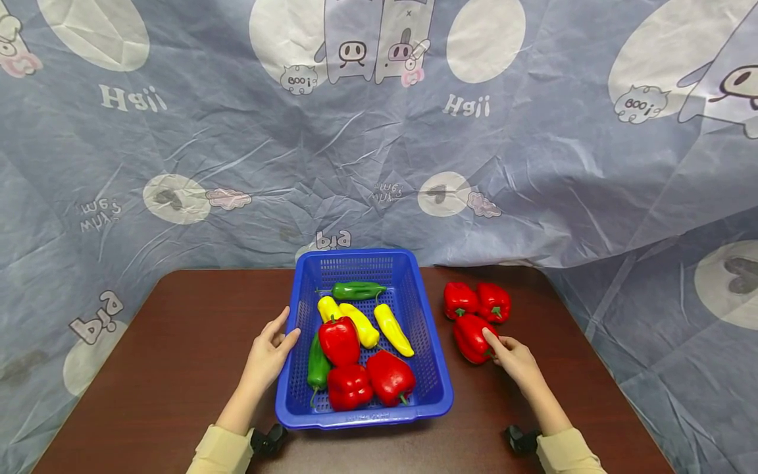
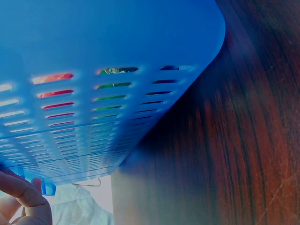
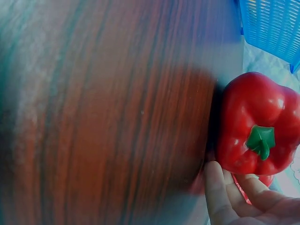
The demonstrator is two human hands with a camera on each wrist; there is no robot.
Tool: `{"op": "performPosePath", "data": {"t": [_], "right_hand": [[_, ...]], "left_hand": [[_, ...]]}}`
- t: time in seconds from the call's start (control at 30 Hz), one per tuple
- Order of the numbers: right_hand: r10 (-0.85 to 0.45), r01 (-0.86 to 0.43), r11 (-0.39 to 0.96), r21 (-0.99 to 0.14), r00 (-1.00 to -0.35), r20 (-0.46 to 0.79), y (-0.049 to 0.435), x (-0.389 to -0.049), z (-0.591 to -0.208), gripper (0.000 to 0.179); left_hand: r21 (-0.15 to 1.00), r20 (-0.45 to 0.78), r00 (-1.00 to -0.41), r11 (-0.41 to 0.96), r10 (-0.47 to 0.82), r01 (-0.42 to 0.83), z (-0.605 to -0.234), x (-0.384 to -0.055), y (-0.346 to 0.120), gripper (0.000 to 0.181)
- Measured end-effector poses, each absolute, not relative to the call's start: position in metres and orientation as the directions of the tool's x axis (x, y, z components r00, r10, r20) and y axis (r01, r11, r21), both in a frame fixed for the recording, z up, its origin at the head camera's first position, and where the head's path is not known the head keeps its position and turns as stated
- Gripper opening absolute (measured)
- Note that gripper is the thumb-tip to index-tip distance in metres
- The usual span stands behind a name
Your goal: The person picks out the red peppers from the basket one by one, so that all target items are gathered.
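Observation:
A blue plastic basket (image 1: 439,385) holds red bell peppers, yellow peppers (image 1: 393,330) and green peppers (image 1: 358,290). At its left rim rests my left hand (image 1: 266,352), with the thumb over the edge and the index finger along the outside. The left wrist view shows the slotted basket wall (image 2: 117,37) and part of that hand (image 2: 26,199) at the lower left. To the right of the basket, my right hand (image 1: 516,359) grips a red bell pepper (image 1: 470,337) near its stem end. In the right wrist view, fingers (image 3: 216,187) lie under this pepper (image 3: 253,117).
Two more red bell peppers (image 1: 460,299) sit side by side on the brown table (image 1: 148,368), just behind the gripped one. A printed grey-blue cloth (image 1: 355,145) hangs behind the table's far edge. Dark wrist devices (image 1: 269,440) show below both hands.

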State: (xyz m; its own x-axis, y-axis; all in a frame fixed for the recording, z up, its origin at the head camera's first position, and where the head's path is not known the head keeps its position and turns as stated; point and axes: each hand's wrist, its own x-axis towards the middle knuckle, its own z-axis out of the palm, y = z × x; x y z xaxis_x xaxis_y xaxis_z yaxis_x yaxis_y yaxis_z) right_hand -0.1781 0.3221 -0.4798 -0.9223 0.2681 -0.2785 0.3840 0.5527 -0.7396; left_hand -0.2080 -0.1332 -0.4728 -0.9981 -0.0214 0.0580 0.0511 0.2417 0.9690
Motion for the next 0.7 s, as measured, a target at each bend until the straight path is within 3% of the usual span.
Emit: {"op": "performPosePath", "data": {"t": [0.7], "right_hand": [[0.315, 0.386, 0.623, -0.681, -0.920, -0.233, 0.322, -0.182, -0.466, 0.089]], "left_hand": [[0.969, 0.069, -0.997, 0.240, -0.028, 0.061, -0.475, -0.210, -0.133, 0.058]]}}
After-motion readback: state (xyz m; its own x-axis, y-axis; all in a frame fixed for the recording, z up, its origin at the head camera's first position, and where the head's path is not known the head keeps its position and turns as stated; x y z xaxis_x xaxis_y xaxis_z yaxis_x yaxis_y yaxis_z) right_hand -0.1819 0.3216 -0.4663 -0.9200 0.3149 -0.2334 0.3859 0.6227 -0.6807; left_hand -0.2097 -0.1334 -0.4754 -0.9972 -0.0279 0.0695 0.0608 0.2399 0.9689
